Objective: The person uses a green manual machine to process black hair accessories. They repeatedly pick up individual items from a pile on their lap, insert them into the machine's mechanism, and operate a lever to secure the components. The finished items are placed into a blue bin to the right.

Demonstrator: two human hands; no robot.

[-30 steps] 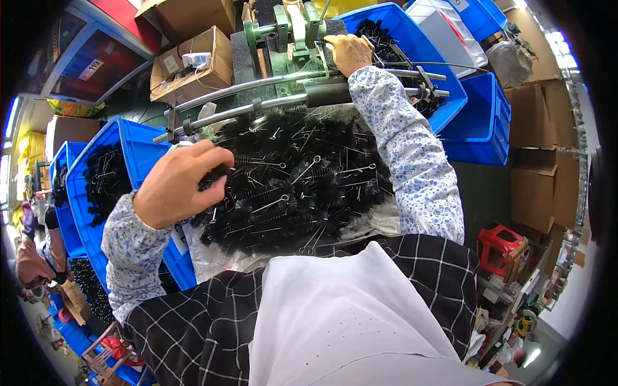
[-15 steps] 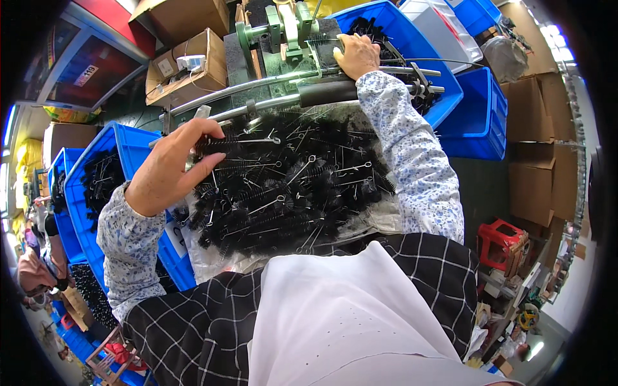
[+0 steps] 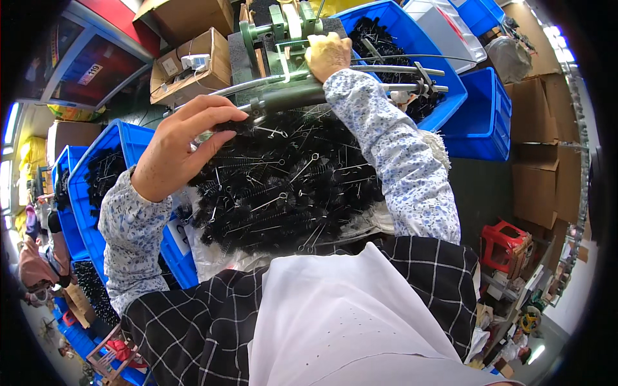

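Observation:
My left hand (image 3: 180,145) is closed over the left edge of the pile, its thumb and fingers pinching a black-bristled wire brush (image 3: 269,131) whose looped wire end points right. Below spreads a heap of similar wire brushes (image 3: 283,199) with dark bristles and silver loops. At the green bench machine (image 3: 278,26) my right hand (image 3: 329,56) is curled beside the front of the machine, fingers bent toward it. Whatever lies in those fingers is hidden. A metal rail with a dark sleeve (image 3: 293,98) runs below that hand, and my right forearm crosses its right part.
Blue bins with black brushes stand at the back right (image 3: 444,71) and left (image 3: 125,141). Another blue bin (image 3: 479,116) sits farther right. A cardboard box (image 3: 193,71) holding a white device is left of the machine. A red stool (image 3: 505,244) stands at right.
My right hand has moved left along the machine's front; the brush seen at its fingertips is no longer visible. My left hand has shifted slightly right and up with its brush.

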